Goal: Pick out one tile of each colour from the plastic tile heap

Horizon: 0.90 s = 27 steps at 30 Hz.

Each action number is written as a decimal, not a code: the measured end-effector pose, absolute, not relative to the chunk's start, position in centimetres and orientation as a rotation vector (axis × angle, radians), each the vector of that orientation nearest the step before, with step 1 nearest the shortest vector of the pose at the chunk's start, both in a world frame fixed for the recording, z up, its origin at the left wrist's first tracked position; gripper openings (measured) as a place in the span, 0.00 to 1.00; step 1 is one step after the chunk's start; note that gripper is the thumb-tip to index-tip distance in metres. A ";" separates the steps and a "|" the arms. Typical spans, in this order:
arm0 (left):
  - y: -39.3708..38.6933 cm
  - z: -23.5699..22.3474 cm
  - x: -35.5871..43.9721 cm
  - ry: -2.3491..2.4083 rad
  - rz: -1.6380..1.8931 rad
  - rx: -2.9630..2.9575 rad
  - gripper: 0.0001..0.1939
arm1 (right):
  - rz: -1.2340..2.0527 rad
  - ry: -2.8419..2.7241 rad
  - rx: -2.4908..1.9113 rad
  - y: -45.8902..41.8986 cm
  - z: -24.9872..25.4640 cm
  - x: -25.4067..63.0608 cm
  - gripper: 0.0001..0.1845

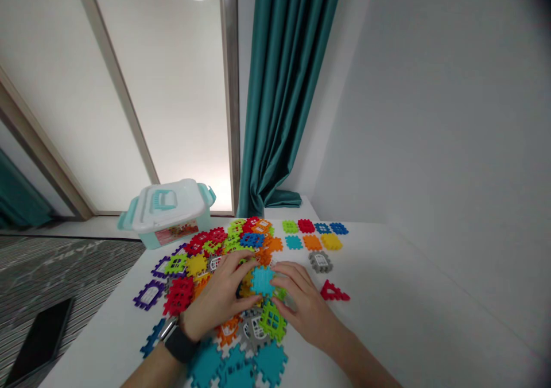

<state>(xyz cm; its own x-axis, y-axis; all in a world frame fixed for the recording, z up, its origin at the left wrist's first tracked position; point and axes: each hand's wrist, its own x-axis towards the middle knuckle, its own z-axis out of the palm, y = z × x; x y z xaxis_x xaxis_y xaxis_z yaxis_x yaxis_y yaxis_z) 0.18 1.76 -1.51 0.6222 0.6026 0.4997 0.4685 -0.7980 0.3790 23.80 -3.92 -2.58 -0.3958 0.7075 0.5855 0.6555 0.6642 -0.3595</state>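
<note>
A cyan toothed square tile point(262, 281) is between my two hands, above a heap of interlocking plastic tiles. My left hand point(221, 287), with a dark watch on the wrist, has its fingers and thumb curled at the tile's left edge. On the opposite side, my right hand point(303, 305) has bent fingers at the right edge, its thumb lower down. Just below the hands are a lime-green window tile point(272, 320) and a grey tile point(253, 332). Yellow pieces show partly under the cyan tile. The fingertips' exact contact is hard to see.
Sorted tiles, among them an orange one point(312, 242), form rows at the back right of the white table point(387, 319). A red triangle point(334, 291) lies right of my hand. A lidded box point(172, 207) stands back left; a black phone-like slab point(41, 342) is beyond the table's left edge.
</note>
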 end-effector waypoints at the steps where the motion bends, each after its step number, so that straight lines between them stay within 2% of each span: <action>1: 1.7 -1.5 0.2 0.876 0.929 2.621 0.28 | 0.086 -2.148 -1.043 -4.0 -2.6 23.9 0.14; 12: 1.4 -1.9 0.7 0.815 0.935 2.451 0.29 | -0.023 -2.125 -1.017 -4.2 -2.2 23.7 0.14; 16: 1.4 -2.0 0.7 0.824 0.926 2.404 0.24 | -0.028 -2.070 -0.992 -4.2 -2.4 23.8 0.13; 18: 1.4 -1.8 0.6 0.825 0.948 2.414 0.23 | 0.049 -2.012 -0.992 -4.1 -2.5 23.7 0.10; 21: 1.1 -1.4 0.5 0.829 0.963 2.490 0.27 | 0.243 -1.890 -1.031 -3.8 -2.6 23.6 0.05; 27: 0.9 -1.6 0.8 0.825 0.947 2.669 0.35 | 0.536 -1.675 -1.245 -3.5 -2.9 23.7 0.11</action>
